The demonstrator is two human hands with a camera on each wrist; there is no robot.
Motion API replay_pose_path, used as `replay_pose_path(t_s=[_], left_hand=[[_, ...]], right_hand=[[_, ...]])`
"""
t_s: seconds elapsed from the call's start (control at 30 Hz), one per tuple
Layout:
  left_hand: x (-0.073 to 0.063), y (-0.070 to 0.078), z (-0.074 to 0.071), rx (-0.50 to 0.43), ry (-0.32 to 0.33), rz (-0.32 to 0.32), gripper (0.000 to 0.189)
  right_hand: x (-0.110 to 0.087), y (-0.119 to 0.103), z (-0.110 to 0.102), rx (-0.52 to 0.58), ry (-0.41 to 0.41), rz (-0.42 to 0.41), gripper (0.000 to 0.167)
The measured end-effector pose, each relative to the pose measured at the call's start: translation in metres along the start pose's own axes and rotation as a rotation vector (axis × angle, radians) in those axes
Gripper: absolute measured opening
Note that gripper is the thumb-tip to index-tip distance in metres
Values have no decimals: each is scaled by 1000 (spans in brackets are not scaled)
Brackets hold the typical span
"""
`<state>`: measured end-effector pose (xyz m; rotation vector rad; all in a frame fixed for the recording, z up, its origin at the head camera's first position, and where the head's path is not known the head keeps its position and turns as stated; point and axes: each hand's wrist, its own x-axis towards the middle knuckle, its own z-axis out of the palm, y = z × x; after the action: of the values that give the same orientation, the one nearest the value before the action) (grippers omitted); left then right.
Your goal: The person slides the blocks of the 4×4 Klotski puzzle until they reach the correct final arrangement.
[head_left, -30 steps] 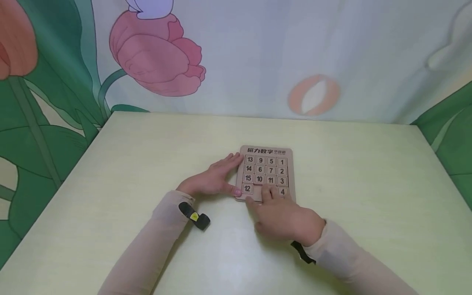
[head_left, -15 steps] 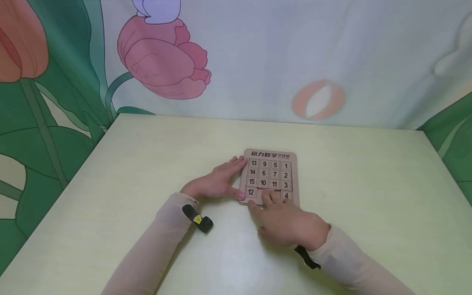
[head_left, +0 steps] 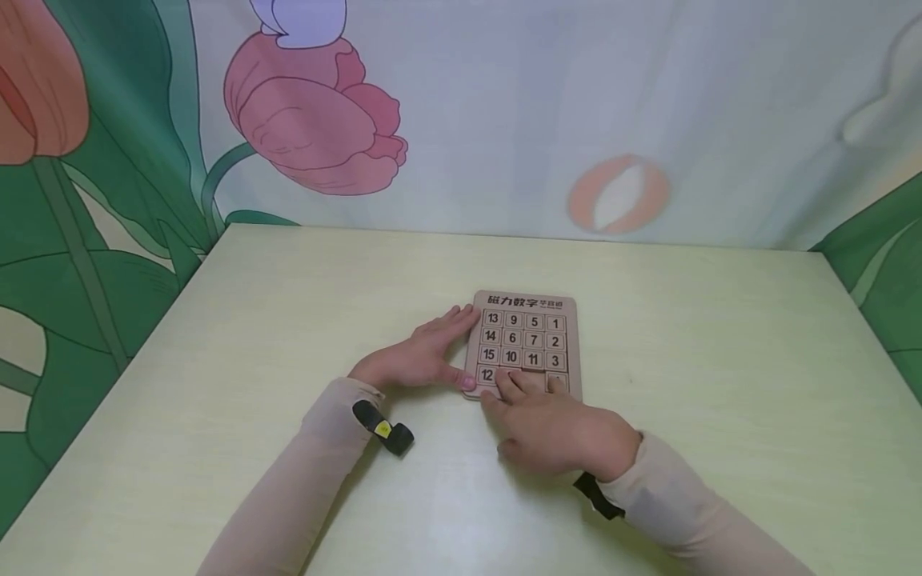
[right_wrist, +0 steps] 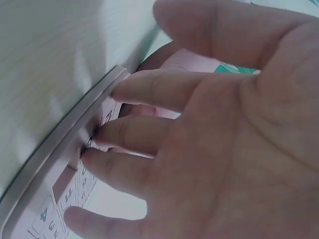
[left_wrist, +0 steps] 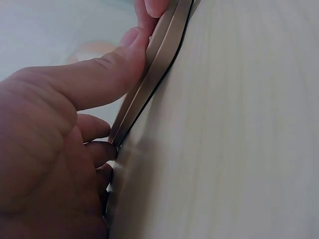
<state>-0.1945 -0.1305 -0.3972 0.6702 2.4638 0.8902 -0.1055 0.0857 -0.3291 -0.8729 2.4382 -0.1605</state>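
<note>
A wooden number slide puzzle [head_left: 574,344] lies flat on the table, a "12" tile [head_left: 486,374] at its near left and a "4" tile [right_wrist: 43,214] at its near right. My left hand [head_left: 421,356] braces the left edge of the frame, thumb at the near corner and fingers spread along the side. From the front, my right hand [head_left: 562,428] reaches over the bottom row with extended fingers. Two middle fingertips press beside the "12", covering the tile below them; its number is hidden. An open slot [right_wrist: 65,180] shows between that tile and the "4".
The pale table [head_left: 684,344] surrounds the puzzle. Behind it hangs a cloth [head_left: 490,120] printed with flowers and leaves. A black wrist strap [head_left: 382,428] sits on the left sleeve, and another black strap [head_left: 598,496] shows at the right wrist.
My right middle fingertips have slid left along the bottom row, toward the "12", exposing the slot under the "11". My left hand keeps its place at the frame. The head view has shifted slightly.
</note>
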Motion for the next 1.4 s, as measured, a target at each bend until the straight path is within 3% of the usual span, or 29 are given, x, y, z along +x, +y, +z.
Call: replay_pose_path(t_s=[0.4,0.77,1.0,1.4], left_hand=[[6,4,-1,6,-6,26,108],[6,6,0,3,-15,16,108],[5,5,-1,14,-13,16,108],[1,-2,0,7,-6,20,107]], right_hand=[[-5,2,2,59,-1,162,78],[-5,1,5,-21,96,251,77],[-4,-1,5,-9,84,251,78],[-3,-6,2,38,25,119,70]])
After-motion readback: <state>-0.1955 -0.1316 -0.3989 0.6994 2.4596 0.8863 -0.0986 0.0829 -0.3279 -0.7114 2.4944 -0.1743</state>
